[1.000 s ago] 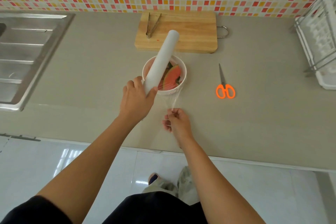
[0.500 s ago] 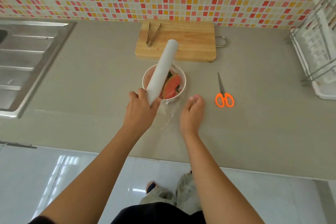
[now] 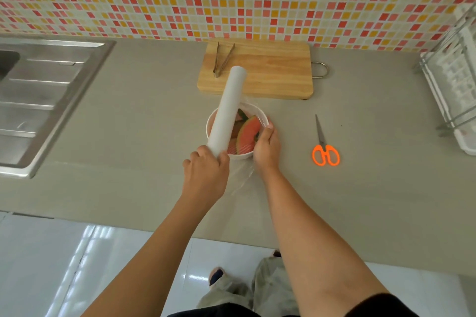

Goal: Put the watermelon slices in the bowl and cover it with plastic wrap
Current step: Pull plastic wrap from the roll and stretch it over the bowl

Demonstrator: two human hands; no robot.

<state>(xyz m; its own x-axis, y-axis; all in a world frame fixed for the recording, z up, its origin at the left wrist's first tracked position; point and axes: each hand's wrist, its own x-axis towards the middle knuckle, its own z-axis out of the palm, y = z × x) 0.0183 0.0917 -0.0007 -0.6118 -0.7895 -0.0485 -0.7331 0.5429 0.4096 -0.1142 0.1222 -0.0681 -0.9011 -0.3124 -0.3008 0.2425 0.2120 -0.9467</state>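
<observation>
Watermelon slices (image 3: 247, 132) are lying in the white bowl (image 3: 210, 122), which is sitting mid-countertop (image 3: 128, 162), just in front of the cutting board (image 3: 273, 72) at the back edge. The left hand (image 3: 206, 175) is gripping the near end of the plastic wrap roll (image 3: 228, 108), fingers curled round it, slanting it over the bowl's left half. The right hand (image 3: 266, 148) is cupping the bowl's right side, fingers curled against the rim. Clear film (image 3: 240, 175) is trailing between the hands toward the front edge. Orange scissors (image 3: 325, 148) are lying apart, to the bowl's right.
</observation>
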